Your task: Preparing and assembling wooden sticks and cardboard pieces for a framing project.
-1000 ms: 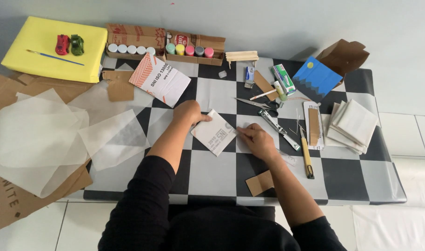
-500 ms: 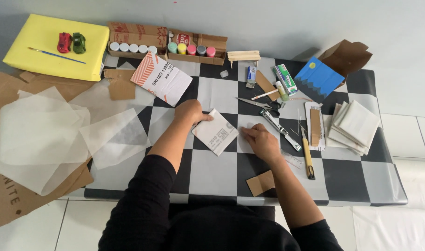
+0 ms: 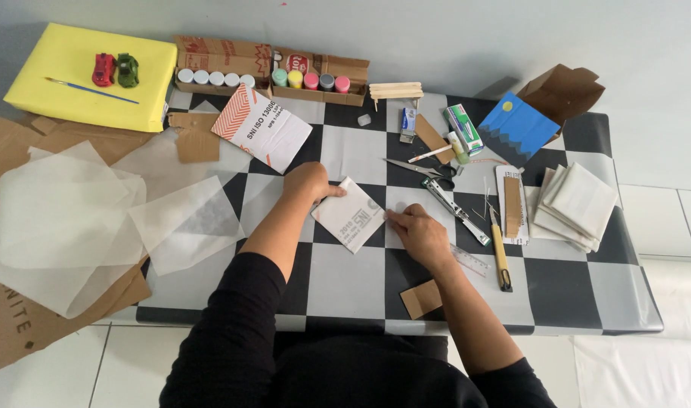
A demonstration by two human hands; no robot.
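Observation:
A small white printed card (image 3: pixel 351 214) lies tilted on the black-and-white checkered table (image 3: pixel 345 291). My left hand (image 3: pixel 309 182) presses on the card's upper left corner with its fingers curled. My right hand (image 3: pixel 416 230) rests at the card's right edge, fingertips touching it. Neither hand lifts the card off the table. Both arms wear black sleeves.
Scissors (image 3: pixel 425 169), a stapler-like metal tool (image 3: pixel 459 212), a yellow-handled knife (image 3: pixel 501 258) and a ruler lie right of my hand. A stack of white squares (image 3: pixel 577 205) sits far right, a cardboard scrap (image 3: pixel 420 299) near me. Translucent sheets (image 3: pixel 73 219), paint pots (image 3: pixel 285 78) and a yellow board (image 3: pixel 88 77) lie left and behind.

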